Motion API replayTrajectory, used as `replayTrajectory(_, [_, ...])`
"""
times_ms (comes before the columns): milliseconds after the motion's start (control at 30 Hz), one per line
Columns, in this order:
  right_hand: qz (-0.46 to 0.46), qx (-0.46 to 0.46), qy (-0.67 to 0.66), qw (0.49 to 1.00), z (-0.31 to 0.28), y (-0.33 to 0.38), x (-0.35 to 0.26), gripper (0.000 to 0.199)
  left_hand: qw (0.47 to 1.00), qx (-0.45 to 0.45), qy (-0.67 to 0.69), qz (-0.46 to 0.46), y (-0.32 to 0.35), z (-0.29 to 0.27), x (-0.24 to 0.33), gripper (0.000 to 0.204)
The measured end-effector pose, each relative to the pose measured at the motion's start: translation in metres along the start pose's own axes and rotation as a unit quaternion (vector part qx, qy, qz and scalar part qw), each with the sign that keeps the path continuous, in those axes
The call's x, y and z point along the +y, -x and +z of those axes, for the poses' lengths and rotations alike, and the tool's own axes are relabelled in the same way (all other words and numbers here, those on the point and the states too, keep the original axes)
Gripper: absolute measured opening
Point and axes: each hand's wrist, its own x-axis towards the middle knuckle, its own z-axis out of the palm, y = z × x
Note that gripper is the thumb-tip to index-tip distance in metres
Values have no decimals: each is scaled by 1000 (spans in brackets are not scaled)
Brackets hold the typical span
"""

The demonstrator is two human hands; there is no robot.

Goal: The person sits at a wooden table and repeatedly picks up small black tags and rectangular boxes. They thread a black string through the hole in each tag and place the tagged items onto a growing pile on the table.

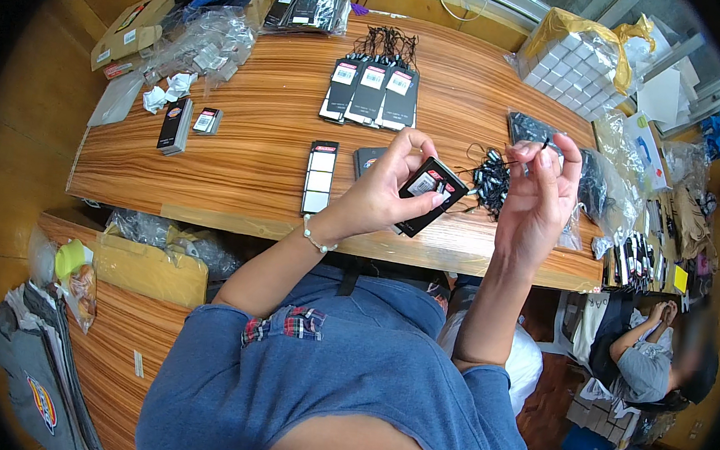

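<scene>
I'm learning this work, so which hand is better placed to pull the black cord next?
Probably the right hand: its fingers pinch the black cord, while the left hand grips the black tags.

Black rectangular card (427, 185) partly hidden by left hand (384, 186); I can't separate tangled black cords (490, 183); seated co-worker's head (695, 357) blurred.

The left forearm (282, 271) slants from lower left of centre toward mid-frame, elbow bent, the left grip (387, 186) closed with thumb extended forward; right of centre, the right forearm (492, 313) rises steeply, the right grip (540, 195) raised, palm side showing, thumb and forefinger pinched together
</scene>
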Motion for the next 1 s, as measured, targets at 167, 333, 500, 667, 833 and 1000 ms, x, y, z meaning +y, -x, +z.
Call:
replayTrajectory(167, [46, -10, -58, 997, -12, -2, -2, 21, 988, 45, -130, 63, -15, 0, -9, 43])
replayTrajectory(333, [75, -30, -102, 992, -29, -2, -3, 12, 976, 56, -199, 68, -25, 0, -11, 27])
replayTrajectory(500, [71, -38, -108, 991, -39, -2, -6, 13, 955, 66, -278, 83, -35, 6, -12, 10])
replayTrajectory(667, [88, -15, -107, 990, -40, 1, -2, 15, 951, 63, -293, 74, -44, 0, -25, 10])
replayTrajectory(833, [96, -7, -115, 989, -38, 1, 0, 14, 937, 64, -326, 111, -46, 8, -28, 17])
replayTrajectory(1000, [98, 11, -105, 990, -41, -1, -2, 14, 900, 53, -401, 162, -44, 15, -25, 17])
